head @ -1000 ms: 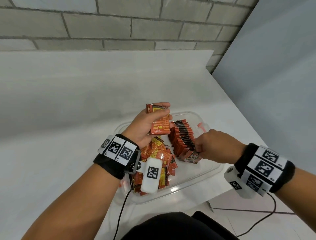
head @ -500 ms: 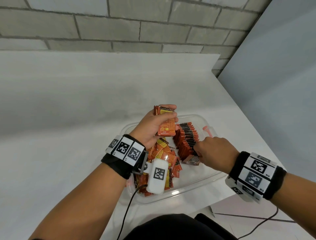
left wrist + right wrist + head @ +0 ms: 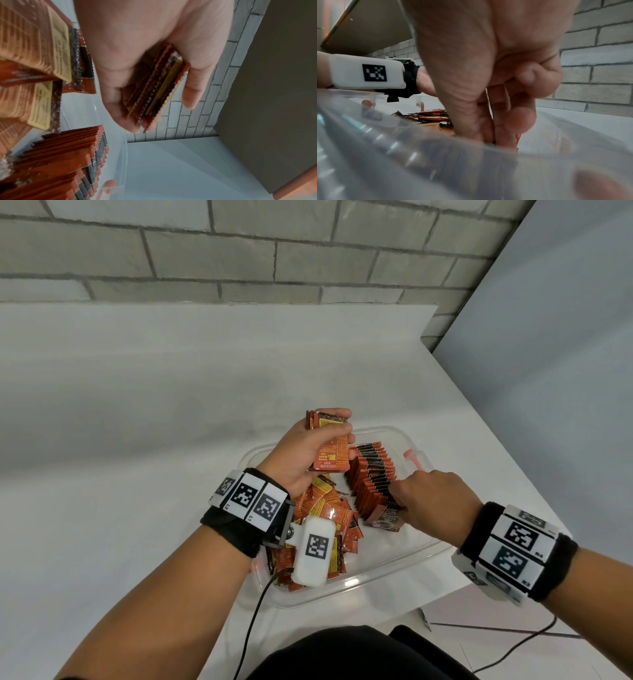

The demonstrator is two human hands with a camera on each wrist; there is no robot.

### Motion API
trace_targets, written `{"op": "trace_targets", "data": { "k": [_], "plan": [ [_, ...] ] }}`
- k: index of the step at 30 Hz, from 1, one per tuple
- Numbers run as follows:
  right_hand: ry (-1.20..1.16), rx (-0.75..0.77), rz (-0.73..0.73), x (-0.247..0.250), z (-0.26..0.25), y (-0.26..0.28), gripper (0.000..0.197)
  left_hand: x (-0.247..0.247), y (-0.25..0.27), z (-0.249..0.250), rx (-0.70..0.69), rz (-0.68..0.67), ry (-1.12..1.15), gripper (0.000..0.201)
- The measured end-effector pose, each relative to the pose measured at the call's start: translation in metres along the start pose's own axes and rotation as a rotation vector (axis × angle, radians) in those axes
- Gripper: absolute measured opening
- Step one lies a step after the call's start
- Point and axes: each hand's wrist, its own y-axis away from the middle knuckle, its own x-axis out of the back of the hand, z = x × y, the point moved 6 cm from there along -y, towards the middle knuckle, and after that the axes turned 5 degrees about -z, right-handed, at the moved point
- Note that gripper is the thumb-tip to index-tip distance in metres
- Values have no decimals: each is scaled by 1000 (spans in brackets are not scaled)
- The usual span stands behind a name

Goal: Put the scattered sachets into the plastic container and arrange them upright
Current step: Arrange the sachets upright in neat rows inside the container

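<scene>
A clear plastic container (image 3: 387,575) sits at the table's near right corner. Inside stands a row of upright orange-and-black sachets (image 3: 373,477), with a loose heap of sachets (image 3: 325,515) to its left. My left hand (image 3: 322,440) hovers over the container's far left and grips a small stack of sachets (image 3: 330,450), seen edge-on as the stack (image 3: 154,92) in the left wrist view. My right hand (image 3: 407,501) reaches down at the near end of the row, fingers curled and pinching a sachet (image 3: 383,517) there. In the right wrist view its fingertips (image 3: 501,135) dip behind the container wall (image 3: 436,155).
The white table (image 3: 137,474) stretches to the left and back toward a grey brick wall (image 3: 239,251). A grey panel (image 3: 565,371) stands on the right. The table's edge runs just right of the container, with floor and a black cable (image 3: 513,645) below.
My left hand with its stack has held its place over the container. My right hand has shifted slightly along the near end of the row; the camera view drifted a little.
</scene>
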Motion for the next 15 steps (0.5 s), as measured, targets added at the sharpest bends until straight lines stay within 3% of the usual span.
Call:
{"op": "trace_targets", "data": {
  "k": [4, 8, 12, 15],
  "plan": [
    [-20, 7, -14, -1, 1, 2, 17, -1, 0, 0, -4, -11, 12, 34],
    [-54, -22, 13, 5, 5, 4, 19, 1, -1, -2, 9, 6, 73, 21],
    [-180, -89, 159, 24, 22, 6, 24, 3, -2, -6, 49, 15, 119, 25],
    [-460, -40, 319, 43, 34, 4, 22, 2, -2, -7, 56, -1, 47, 27]
  ]
}}
